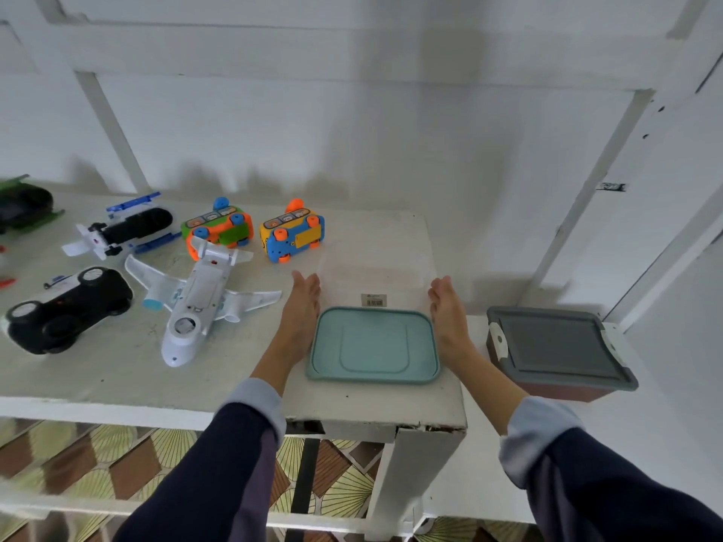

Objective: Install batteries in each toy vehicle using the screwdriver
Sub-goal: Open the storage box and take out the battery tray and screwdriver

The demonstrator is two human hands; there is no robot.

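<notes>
A clear plastic box (375, 279) stands upside down on its teal lid (373, 346) near the table's front right. My left hand (299, 311) lies flat against its left side and my right hand (448, 311) against its right side, fingers straight. Several toy vehicles lie belly-up to the left: a white airplane (195, 303), a black car (66, 307), a yellow-blue bus (291, 234), a green-orange bus (217, 228), a white-blue vehicle (125, 228). No screwdriver or batteries show clearly.
A grey-lidded box (559, 350) sits on a lower surface to the right. A green-black toy (23, 205) lies at the far left edge. The white table (117, 377) ends just in front of the teal lid. A white wall stands behind.
</notes>
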